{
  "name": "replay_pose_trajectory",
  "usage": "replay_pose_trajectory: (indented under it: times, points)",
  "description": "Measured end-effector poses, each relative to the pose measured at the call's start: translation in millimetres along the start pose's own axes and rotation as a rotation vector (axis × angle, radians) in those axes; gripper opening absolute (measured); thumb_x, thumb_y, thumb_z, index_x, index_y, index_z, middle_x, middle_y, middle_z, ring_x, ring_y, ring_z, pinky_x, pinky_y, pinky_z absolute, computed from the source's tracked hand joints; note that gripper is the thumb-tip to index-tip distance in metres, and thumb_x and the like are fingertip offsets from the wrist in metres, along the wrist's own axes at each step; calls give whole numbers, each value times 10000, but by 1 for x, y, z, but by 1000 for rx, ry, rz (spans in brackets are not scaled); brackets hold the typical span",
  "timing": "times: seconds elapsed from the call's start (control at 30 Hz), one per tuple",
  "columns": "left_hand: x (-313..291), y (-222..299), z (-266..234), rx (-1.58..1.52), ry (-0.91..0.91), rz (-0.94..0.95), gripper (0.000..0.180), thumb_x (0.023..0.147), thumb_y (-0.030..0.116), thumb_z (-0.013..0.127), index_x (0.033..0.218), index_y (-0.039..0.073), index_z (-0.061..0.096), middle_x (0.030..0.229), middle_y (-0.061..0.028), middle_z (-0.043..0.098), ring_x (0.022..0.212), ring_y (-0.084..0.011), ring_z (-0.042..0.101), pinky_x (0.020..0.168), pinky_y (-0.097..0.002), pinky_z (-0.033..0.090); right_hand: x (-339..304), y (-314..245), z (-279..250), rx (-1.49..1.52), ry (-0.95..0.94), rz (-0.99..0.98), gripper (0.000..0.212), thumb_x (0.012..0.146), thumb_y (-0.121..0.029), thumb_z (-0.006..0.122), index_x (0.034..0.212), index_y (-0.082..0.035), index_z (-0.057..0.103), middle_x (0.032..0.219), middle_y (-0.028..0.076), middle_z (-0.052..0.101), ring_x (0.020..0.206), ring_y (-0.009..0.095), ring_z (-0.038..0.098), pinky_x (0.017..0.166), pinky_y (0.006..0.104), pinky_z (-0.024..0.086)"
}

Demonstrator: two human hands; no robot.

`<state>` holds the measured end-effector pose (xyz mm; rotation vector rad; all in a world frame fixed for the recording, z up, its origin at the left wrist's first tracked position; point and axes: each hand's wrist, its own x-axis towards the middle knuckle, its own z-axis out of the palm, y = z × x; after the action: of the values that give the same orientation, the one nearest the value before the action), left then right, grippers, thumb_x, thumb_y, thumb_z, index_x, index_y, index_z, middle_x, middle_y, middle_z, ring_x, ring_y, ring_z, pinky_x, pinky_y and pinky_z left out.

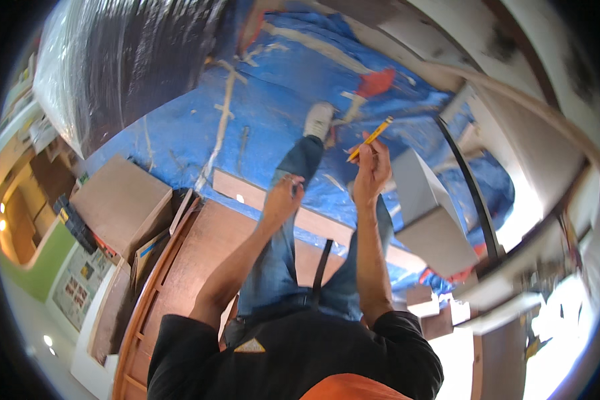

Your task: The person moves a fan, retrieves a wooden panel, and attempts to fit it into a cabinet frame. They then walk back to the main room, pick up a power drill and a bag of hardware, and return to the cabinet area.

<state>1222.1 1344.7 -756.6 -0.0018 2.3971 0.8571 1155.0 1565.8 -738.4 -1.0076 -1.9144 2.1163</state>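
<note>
My right hand [373,172] is raised in front of me, its fingers pinched round a slim yellow pencil [371,139] with dark marks along it. The pencil slants up to the right, clear of any surface. To its left and a little lower, my left hand [285,197] is closed over my leg. Something small and dark shows at its fingers, too blurred to name. Below both hands, a long pale board [320,223] lies across the floor by my legs. My shoe [319,121] rests on a blue tarp [260,113].
A large plastic-wrapped piece [133,60] stands at the far left. A brown box [123,200] and a wooden panel [210,250] are at my left. On the right are a white and brown box-like piece [420,187] and a dark strip [470,180]. Something red [375,83] lies on the tarp.
</note>
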Motion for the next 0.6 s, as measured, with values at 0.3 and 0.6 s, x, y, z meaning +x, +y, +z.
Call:
replay_pose_trajectory:
  times: [0.3,0.6]
  points:
    - [-24,14,-9,-113,-90,148,238,882,78,562,1100,-1,615,1029,-166,678,929,-279,672,799,-373,533,-142,-460,-127,-291,367,-1388,153,934,-395,609,973,-250,635,770,-101,532,697,42,458,654,244,346]
    - [-8,110,-56,-112,-42,332,227,904,79,541,1104,0,611,1049,-182,672,928,-287,675,821,-366,533,-294,-601,-239,-401,-60,-1479,295,1020,-340,475,1268,-195,542,905,-24,627,773,107,551,758,276,437]
